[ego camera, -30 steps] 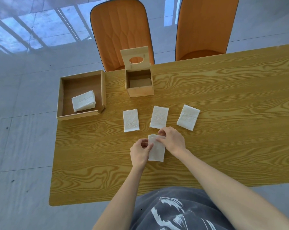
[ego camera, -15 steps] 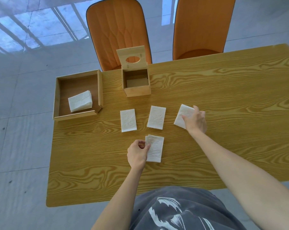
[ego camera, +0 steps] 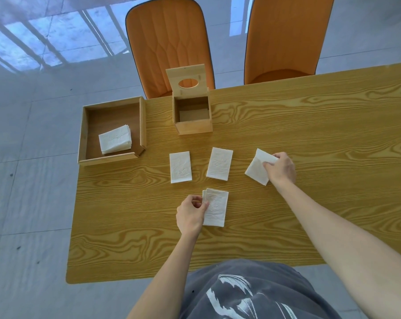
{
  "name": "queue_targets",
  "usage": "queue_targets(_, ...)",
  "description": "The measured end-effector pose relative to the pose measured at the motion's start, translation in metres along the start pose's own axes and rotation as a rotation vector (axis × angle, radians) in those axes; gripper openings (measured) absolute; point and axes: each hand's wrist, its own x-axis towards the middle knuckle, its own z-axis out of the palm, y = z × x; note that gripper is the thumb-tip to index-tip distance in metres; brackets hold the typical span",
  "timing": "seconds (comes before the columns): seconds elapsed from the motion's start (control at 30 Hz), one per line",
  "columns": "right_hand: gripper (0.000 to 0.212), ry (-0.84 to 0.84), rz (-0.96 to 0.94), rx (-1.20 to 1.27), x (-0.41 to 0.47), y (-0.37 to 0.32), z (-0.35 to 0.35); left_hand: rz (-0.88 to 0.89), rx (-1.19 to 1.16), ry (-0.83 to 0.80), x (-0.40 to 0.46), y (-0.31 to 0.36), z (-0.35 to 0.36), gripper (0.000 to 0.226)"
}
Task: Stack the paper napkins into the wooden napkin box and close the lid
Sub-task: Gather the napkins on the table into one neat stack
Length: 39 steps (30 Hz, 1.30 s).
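The wooden napkin box (ego camera: 193,128) stands at the table's far edge with its lid (ego camera: 187,75) tilted up and open; I see only its bare floor inside. Three white napkins lie in a row: left napkin (ego camera: 180,167), middle napkin (ego camera: 219,163), right napkin (ego camera: 256,166). My right hand (ego camera: 280,168) pinches the right napkin's upper corner, which is lifted off the table. Nearer me lies a small stack of napkins (ego camera: 215,207); my left hand (ego camera: 191,215) holds its left edge with thumb and fingers.
A shallow wooden tray (ego camera: 142,125) at the far left holds a pile of napkins (ego camera: 115,142). Two orange chairs (ego camera: 169,42) stand behind the wooden table (ego camera: 310,125). The table's left edge runs close to the tray.
My right hand left the small stack, reached right and took hold of the right napkin, now lifting its corner. My left hand stayed on the stack.
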Motion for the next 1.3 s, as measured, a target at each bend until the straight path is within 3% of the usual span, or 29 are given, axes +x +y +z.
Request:
queue_targets(0.07, 0.026, -0.011, -0.017, 0.134, -0.005, 0.004, -0.003, 0.0, -0.004, 0.001, 0.0, -0.001, 0.0, 0.022)
queue_targets(0.27, 0.022, -0.095, -0.203, 0.304, -0.031, 0.003, -0.014, -0.005, -0.022, 0.005, -0.001, -0.007, -0.001, 0.021)
queue_targets(0.4, 0.017, -0.429, -0.212, 0.499, -0.053, -0.004, -0.017, -0.001, -0.058, 0.004, -0.002, -0.009, -0.002, 0.017)
queue_targets(0.5, 0.024, -0.679, -0.214, 0.49, -0.073, -0.011, -0.012, -0.022, -0.092, 0.004, -0.003, -0.01, -0.002, 0.014)
queue_targets(0.6, 0.024, -0.779, -0.2, 0.428, -0.088, -0.01, 0.008, -0.058, -0.117, 0.0, -0.004, -0.01, -0.004, 0.015)
queue_targets(0.73, 0.013, -0.724, -0.227, 0.298, -0.095, -0.005, 0.037, -0.083, -0.136, -0.006, -0.004, -0.011, -0.005, 0.015)
queue_targets(1.03, 0.016, -0.544, -0.212, 0.142, -0.097, -0.003, 0.062, -0.083, -0.159, 0.003, -0.002, -0.014, -0.004, 0.014)
queue_targets(1.13, 0.027, -0.48, -0.223, 0.143, -0.099, -0.003, 0.065, -0.084, -0.174, 0.005, -0.003, -0.011, -0.004, 0.022)
queue_targets(1.3, 0.056, -0.294, -0.377, -0.177, -0.102, -0.008, 0.066, -0.06, -0.094, -0.029, -0.004, -0.006, -0.002, 0.024)
